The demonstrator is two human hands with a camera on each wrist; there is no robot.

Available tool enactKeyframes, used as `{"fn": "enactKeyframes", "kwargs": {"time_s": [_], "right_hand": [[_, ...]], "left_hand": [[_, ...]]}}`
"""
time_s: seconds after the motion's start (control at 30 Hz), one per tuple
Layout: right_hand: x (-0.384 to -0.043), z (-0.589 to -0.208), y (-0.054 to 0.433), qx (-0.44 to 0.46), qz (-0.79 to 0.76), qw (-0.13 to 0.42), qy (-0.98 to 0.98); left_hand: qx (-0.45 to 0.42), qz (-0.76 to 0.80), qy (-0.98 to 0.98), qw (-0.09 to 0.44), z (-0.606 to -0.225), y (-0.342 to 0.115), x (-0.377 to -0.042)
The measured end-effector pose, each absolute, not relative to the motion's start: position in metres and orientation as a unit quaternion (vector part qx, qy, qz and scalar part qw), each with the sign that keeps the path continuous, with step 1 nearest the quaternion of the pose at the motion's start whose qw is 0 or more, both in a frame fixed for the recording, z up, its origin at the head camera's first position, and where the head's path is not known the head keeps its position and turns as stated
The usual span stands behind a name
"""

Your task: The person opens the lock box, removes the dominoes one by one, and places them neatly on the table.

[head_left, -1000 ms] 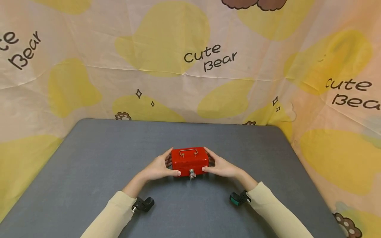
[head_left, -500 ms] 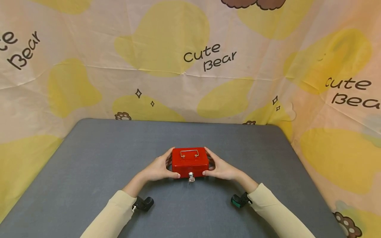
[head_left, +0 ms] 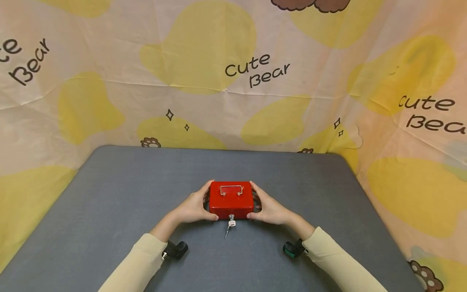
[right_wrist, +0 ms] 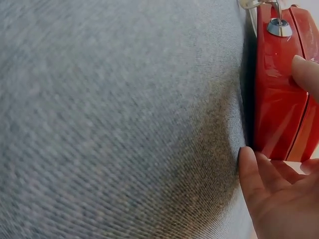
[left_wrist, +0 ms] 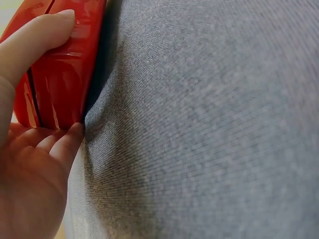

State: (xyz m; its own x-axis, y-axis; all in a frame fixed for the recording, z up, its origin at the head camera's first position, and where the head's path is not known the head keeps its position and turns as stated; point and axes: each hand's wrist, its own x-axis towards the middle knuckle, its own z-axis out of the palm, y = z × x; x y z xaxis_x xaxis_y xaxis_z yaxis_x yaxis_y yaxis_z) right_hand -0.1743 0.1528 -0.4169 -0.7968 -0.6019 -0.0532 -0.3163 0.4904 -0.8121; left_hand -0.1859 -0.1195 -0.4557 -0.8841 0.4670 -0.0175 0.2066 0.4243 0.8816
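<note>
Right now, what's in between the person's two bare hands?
A shiny red rectangular box with a thin silver handle on top is between the bare left hand and the bare right hand; the head view shows it.

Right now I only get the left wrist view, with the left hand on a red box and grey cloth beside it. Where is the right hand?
Observer: From the head view, the right hand grips the right end of the red box, thumb toward the person.
Operator: Understood. Anything on the front that I should watch for?
Observer: Yes, a silver lock with a key hanging at it.
Operator: And on top, out of my picture?
Observer: A thin metal handle, plain in the head view.
</note>
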Motion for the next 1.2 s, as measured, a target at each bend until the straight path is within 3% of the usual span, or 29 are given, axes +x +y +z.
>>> {"fn": "enactKeyframes", "kwargs": {"time_s": [0.4,0.77,1.2], "right_hand": [[-0.171,-0.415,0.151,-0.266,-0.417,0.158,0.855],[-0.188,-0.452,0.16,-0.272,-0.411,0.133,0.86],[-0.19,-0.456,0.16,-0.262,-0.399,0.139,0.868]], "left_hand": [[0.213,0.485,0.84,0.121,-0.456,-0.121,-0.187],[0.215,0.46,0.856,0.096,-0.458,-0.118,-0.184],[0.193,0.462,0.86,0.102,-0.461,-0.118,-0.183]]}}
